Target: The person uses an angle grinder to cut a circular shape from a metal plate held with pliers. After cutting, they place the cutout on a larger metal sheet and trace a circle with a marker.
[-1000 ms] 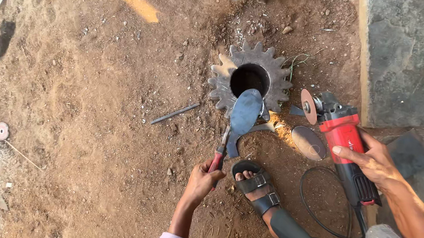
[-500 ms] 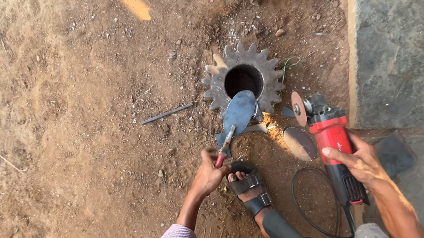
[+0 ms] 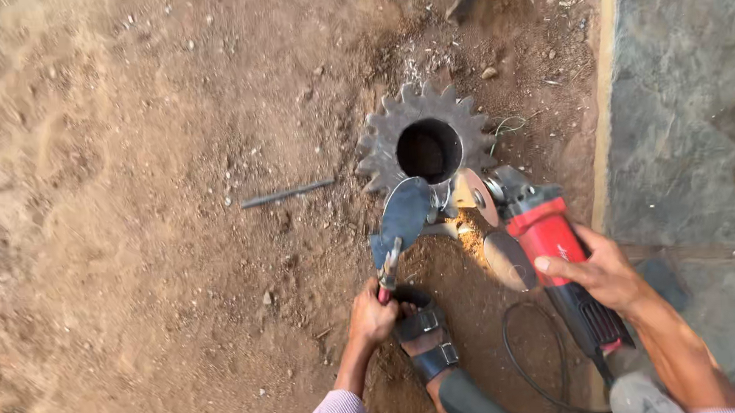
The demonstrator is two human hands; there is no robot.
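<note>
Right hand (image 3: 601,273) gripping red angle grinder (image 3: 547,229) (white label patch), left hand (image 3: 372,315) clenching red-handled pliers (image 3: 386,273), toothed gear (image 3: 427,139)

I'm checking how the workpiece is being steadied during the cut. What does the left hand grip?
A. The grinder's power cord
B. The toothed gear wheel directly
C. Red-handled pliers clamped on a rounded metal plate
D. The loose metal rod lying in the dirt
C: the left hand closes around red-handled pliers that pinch the rounded metal plate, while the right hand holds the red angle grinder throwing sparks beside it.
</note>
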